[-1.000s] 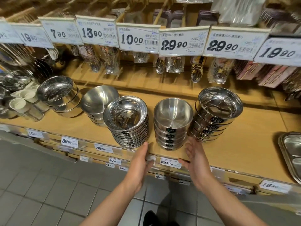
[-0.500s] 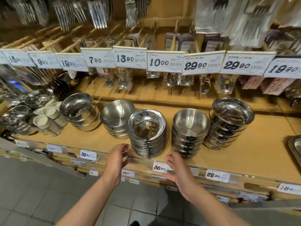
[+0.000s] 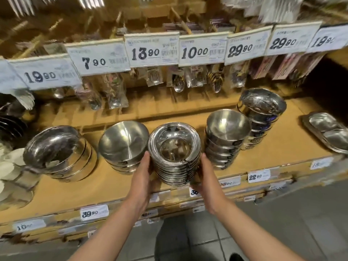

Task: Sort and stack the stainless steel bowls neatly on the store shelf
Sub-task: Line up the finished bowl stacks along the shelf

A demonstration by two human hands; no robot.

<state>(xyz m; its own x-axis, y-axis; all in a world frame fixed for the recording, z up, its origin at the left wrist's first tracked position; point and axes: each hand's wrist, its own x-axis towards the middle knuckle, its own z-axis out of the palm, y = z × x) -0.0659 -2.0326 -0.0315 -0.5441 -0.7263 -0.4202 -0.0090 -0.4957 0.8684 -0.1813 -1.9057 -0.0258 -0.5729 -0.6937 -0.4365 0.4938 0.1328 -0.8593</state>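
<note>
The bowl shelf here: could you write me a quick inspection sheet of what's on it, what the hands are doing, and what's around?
Surface: tan wooden shelf, price labels along its front edge.
Job's things: five stacks of steel bowls in a row; the middle stack, wide-rimmed, is held from both sides, tilted toward the camera.
Clutter: divided steel tray at the right end; white cups at the left end.
Grippers: left hand and right hand each grip a side of the middle stack.
Cables: nothing seen.
Surroundings: packaged spoons hanging behind price cards; grey tiled floor below. The picture is motion-blurred.
</note>
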